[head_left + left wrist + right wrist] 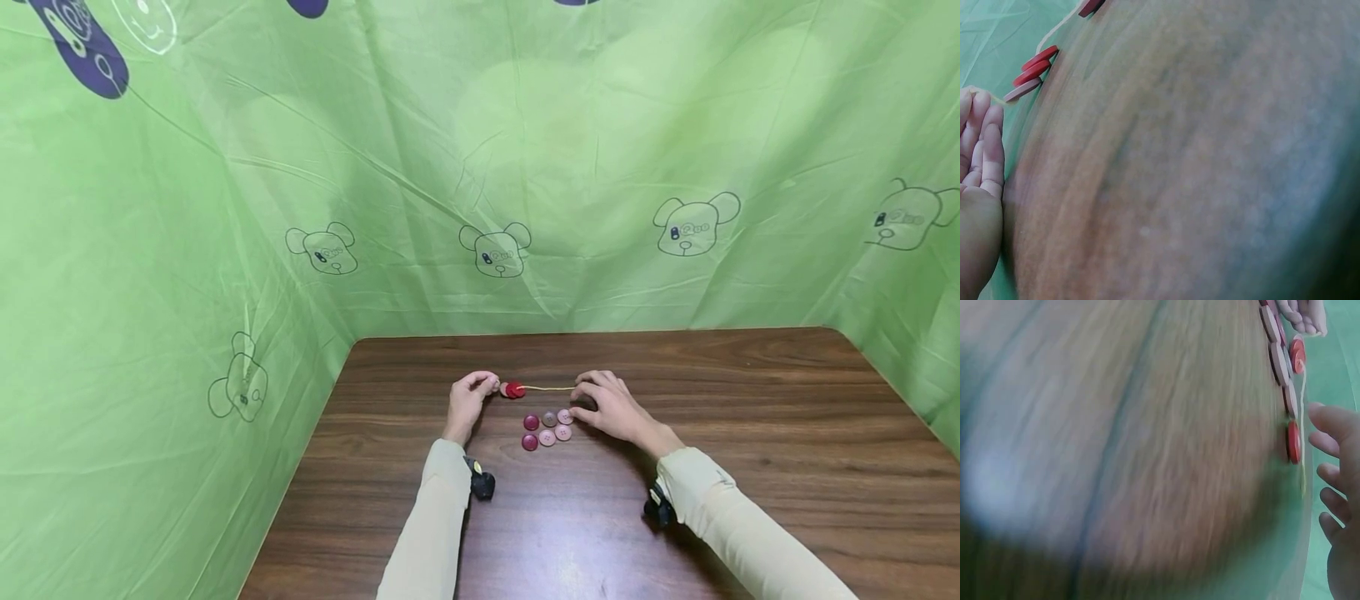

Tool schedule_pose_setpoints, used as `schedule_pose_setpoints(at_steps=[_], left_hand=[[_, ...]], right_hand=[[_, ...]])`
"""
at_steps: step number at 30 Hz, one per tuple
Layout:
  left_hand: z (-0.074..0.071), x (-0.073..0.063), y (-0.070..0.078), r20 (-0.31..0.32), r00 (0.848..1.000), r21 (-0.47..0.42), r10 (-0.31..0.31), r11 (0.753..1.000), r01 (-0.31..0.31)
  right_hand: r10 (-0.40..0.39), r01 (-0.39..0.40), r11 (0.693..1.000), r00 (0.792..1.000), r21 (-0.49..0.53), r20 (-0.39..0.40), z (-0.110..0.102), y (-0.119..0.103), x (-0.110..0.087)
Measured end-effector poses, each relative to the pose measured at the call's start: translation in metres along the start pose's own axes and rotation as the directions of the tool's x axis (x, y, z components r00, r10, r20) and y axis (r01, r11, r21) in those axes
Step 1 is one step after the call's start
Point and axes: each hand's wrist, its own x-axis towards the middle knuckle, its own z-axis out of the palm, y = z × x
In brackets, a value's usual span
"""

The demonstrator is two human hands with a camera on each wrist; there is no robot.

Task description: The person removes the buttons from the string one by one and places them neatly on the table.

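My left hand (468,402) pinches the thin yellow string (547,388); it runs sideways toward my loosely spread right hand (615,410).

String (995,97) between hand (980,200) and buttons (1032,74)

Smooth buttons (547,437), glossy wood-grain table (570,525)

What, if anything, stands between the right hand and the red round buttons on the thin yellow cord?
Nothing visible blocks the way: in the head view, only bare thin yellow cord runs from the red round buttons toward the right hand. Loose pink round buttons and maroon ones lie off that line, on its near side.
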Motion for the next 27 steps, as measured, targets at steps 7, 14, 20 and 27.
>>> schedule_pose_setpoints(at_steps=[7,14,20,27], left_hand=[[-0.002,-0.003,0.008,0.050,0.999,-0.031,-0.008,0.999,0.009],[0.000,0.001,-0.001,-0.001,1.000,-0.013,0.004,1.000,-0.004],[0.001,0.000,-0.001,-0.019,1.000,-0.003,0.008,1.000,-0.008],[-0.001,0.000,0.002,0.001,1.000,-0.012,-0.010,1.000,0.010]], right_hand=[[0.009,-0.009,1.000,1.000,0.016,-0.015,0.014,-0.008,0.015],[0.050,-0.049,0.998,0.999,0.030,-0.010,0.028,-0.021,0.031],[0.082,-0.082,0.996,0.997,0.044,0.008,0.038,-0.035,0.044],[0.086,-0.086,0.996,0.995,0.015,0.058,0.047,-0.044,0.056]])
